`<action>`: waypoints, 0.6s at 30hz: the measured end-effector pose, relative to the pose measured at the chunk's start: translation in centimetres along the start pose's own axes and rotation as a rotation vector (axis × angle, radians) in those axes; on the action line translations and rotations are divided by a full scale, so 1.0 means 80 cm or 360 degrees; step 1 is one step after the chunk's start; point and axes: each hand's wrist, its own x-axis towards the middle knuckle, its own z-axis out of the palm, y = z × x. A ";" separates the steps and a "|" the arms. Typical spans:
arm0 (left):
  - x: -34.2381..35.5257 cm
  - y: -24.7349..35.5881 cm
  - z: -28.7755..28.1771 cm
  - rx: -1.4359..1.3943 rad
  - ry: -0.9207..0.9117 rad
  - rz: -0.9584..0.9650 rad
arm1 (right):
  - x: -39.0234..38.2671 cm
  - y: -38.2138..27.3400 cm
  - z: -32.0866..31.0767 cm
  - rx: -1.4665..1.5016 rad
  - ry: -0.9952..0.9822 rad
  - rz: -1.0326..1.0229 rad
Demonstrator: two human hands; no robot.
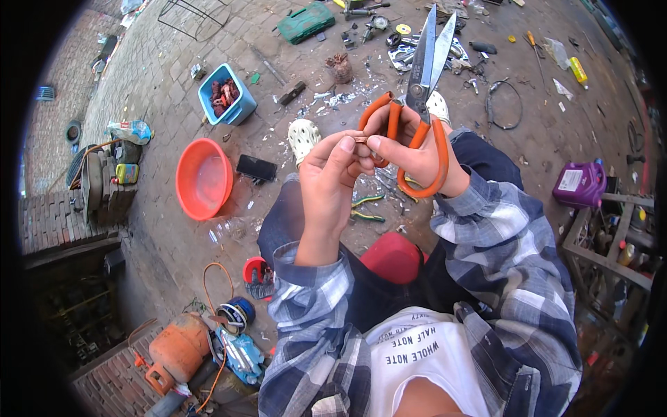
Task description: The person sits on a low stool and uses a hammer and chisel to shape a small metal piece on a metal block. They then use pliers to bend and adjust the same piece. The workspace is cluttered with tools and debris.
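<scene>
My left hand (pixel 325 167) pinches a small copper-coloured piece (pixel 360 139) between thumb and fingertips, in front of my knees. From the other side, the thumb tip of my right hand (pixel 424 163) meets the same piece. Large scissors (pixel 417 93) with orange-covered handles hang in my right hand, its fingers through the loops. Their blades point up and away from me, slightly spread, with nothing visible between them. Below the hands, pliers with green and yellow handles (pixel 368 217) lie on the ground, partly hidden by my right hand and arm.
To the left stand an orange-red basin (pixel 203 179) and a blue tub (pixel 228 95) of reddish-brown scraps. A phone (pixel 256 168) lies beside the basin. Ahead are a hammer (pixel 292 93), a green case (pixel 306 23) and scattered metal parts. A purple jug (pixel 579 183) stands at right.
</scene>
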 end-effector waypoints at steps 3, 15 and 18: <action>0.000 -0.002 -0.003 0.0008 -0.0004 0.0004 | 0.000 -0.001 0.000 0.0032 -0.0057 0.0001; -0.001 -0.005 0.001 0.0238 0.0000 0.0134 | 0.001 -0.001 -0.005 0.0055 -0.0062 0.0085; 0.000 -0.005 0.001 0.0222 0.0033 0.0125 | 0.003 0.006 -0.009 0.0027 -0.0066 0.0087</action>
